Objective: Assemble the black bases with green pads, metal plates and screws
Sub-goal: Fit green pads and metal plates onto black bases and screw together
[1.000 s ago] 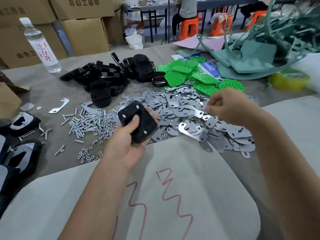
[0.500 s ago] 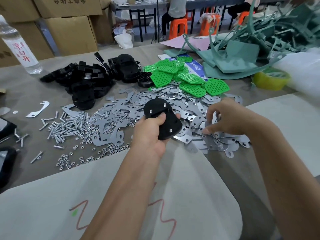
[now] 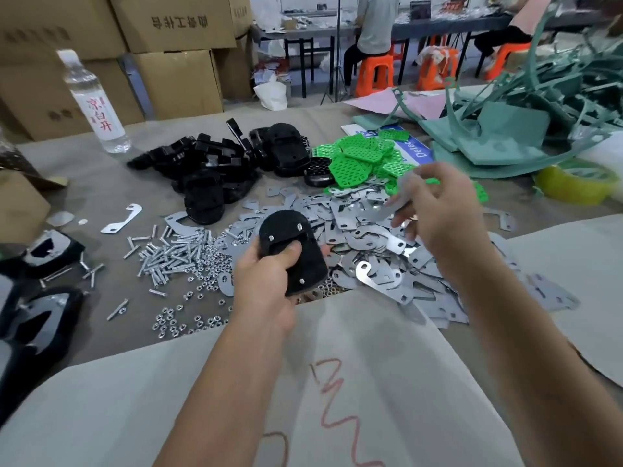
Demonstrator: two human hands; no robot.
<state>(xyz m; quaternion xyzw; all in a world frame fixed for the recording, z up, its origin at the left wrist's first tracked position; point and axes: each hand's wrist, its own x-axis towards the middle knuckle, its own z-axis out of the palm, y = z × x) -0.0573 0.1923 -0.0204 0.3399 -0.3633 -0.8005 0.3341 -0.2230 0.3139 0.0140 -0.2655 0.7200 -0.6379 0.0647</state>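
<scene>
Cardboard boxes [image 3: 175, 79] line the workshop behind a grey table [image 3: 84, 170]. Left hand [image 3: 266, 284] grips a black base [image 3: 291, 252] at centre; right hand [image 3: 438, 210], at two o'clock, pinches a blurred metal plate [image 3: 396, 202] above the plate pile [image 3: 354, 230].

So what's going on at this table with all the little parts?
A person is putting small fittings together by hand. The left hand holds a black base with three screw ends poking up through it. The right hand pinches a metal plate, blurred, in the air above the pile of plates. Loose screws, nuts, green pads and more black bases lie spread on the table.
</scene>
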